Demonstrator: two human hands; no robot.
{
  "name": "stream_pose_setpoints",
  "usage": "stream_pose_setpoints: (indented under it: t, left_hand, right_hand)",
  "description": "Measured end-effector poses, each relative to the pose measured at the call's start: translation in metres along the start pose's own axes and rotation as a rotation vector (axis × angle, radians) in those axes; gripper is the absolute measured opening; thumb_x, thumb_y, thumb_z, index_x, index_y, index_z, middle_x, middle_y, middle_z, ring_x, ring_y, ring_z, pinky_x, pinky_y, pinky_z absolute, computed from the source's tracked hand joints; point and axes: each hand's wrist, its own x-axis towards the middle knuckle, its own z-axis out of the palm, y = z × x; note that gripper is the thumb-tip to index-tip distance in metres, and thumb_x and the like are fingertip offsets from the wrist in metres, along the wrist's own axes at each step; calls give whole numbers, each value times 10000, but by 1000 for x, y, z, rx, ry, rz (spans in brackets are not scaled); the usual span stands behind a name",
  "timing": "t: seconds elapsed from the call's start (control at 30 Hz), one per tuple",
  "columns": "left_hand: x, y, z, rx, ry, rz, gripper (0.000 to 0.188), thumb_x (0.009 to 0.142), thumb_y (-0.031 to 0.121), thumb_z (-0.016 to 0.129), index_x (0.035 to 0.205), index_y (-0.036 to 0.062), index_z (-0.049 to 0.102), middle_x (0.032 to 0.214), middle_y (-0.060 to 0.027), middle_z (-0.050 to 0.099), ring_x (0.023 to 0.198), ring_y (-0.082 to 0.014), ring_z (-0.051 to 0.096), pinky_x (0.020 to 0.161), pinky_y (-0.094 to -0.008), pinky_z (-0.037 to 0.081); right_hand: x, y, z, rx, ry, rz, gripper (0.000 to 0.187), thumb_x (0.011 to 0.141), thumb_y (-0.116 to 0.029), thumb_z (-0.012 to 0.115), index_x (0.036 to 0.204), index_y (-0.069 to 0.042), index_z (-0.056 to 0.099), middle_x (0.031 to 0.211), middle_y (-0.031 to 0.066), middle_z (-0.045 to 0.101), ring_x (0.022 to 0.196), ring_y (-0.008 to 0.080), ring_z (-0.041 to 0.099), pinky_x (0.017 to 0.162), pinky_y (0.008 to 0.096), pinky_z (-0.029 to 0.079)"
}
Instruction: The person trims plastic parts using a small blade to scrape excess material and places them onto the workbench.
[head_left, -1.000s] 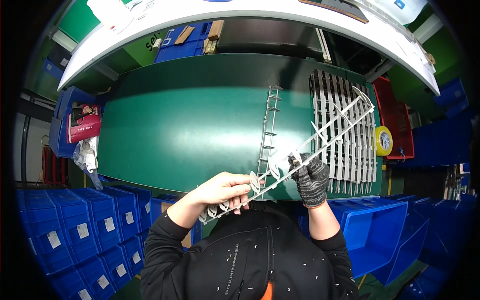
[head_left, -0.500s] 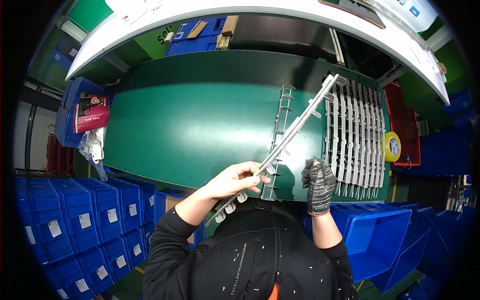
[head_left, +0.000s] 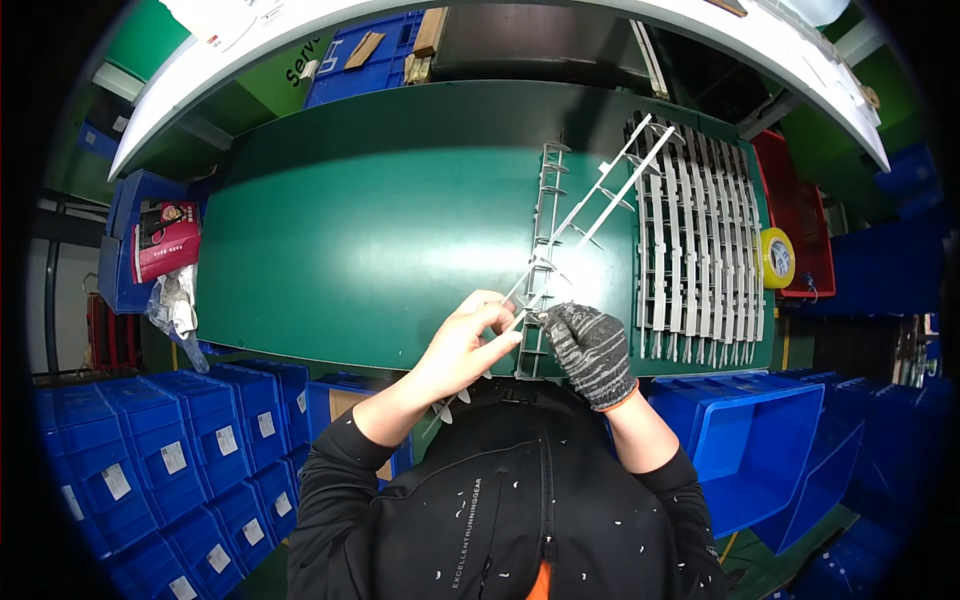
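Note:
My bare left hand (head_left: 462,345) grips a long pale ladder-like strip (head_left: 601,178) with thin twin rails and rounded crosspieces. It slants from near my body up toward the far right. My right hand (head_left: 590,352), in a grey-black knitted glove, is closed with its fingertips at the strip's near part, right beside the left fingers; exactly what it pinches is hidden. Beneath the held strip, a similar strip (head_left: 553,190) lies lengthwise on the green table (head_left: 350,250). Several like strips (head_left: 700,240) lie side by side at the right, close to the held strip's far end.
A yellow tape roll (head_left: 778,258) and a red bin (head_left: 800,220) are at the table's right edge. An open blue bin (head_left: 745,450) stands below right, stacked blue bins (head_left: 150,460) at left. A blue box (head_left: 125,230) with a red package is at the left edge. A white shelf (head_left: 150,130) overhangs the far side.
My gloved right hand has moved left, from beside the laid-out strips to the held strip next to my left hand. The held strip has turned, so its two rails now show apart.

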Motion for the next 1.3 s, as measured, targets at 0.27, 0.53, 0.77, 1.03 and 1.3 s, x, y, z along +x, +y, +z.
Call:
stream_pose_setpoints:
  t: [0.27, 0.53, 0.77, 1.03, 1.3]
  left_hand:
    - [3, 9, 19, 547, 163, 228, 198, 736, 114, 646, 900, 49, 556, 1091, -133, 481, 929, -274, 536, 758, -357, 445]
    - [-1, -18, -24, -349, -51, -29, 241, 853, 155, 544, 1043, 6, 547, 1028, -77, 551, 943, -137, 505, 834, -271, 397]
    - [0, -28, 0, -722, 108, -18, 183, 886, 174, 510, 824, 8, 559, 883, -37, 557, 801, -91, 491, 738, -228, 388]
    - [4, -22, 12, -751, 166, -34, 169, 891, 148, 499, 802, 15, 552, 879, -33, 540, 812, -93, 478, 751, -234, 374]
    - [7, -20, 16, 102, 426, 261, 108, 807, 97, 583, 741, 15, 559, 792, -67, 557, 771, -148, 511, 708, -262, 402]
  right_hand:
    - [8, -1, 13, 451, 215, 312, 139, 801, -72, 579, 899, 25, 597, 702, 62, 613, 610, 89, 533, 564, 249, 434]
    - [20, 2, -22, 1009, 440, 327, 237, 822, -121, 559, 1032, -13, 538, 706, 24, 541, 453, 74, 446, 380, 189, 341]
    - [8, -10, 7, -24, 106, -189, 130, 812, -108, 510, 839, -8, 589, 774, 140, 584, 697, 305, 556, 620, 387, 442]
    - [5, -13, 15, -133, 70, -74, 153, 819, -145, 503, 831, -16, 585, 780, 144, 590, 702, 303, 567, 616, 389, 454]
    - [-4, -6, -5, 1509, -524, 338, 296, 858, -294, 535, 778, -11, 567, 621, 34, 539, 543, 112, 509, 477, 232, 400]
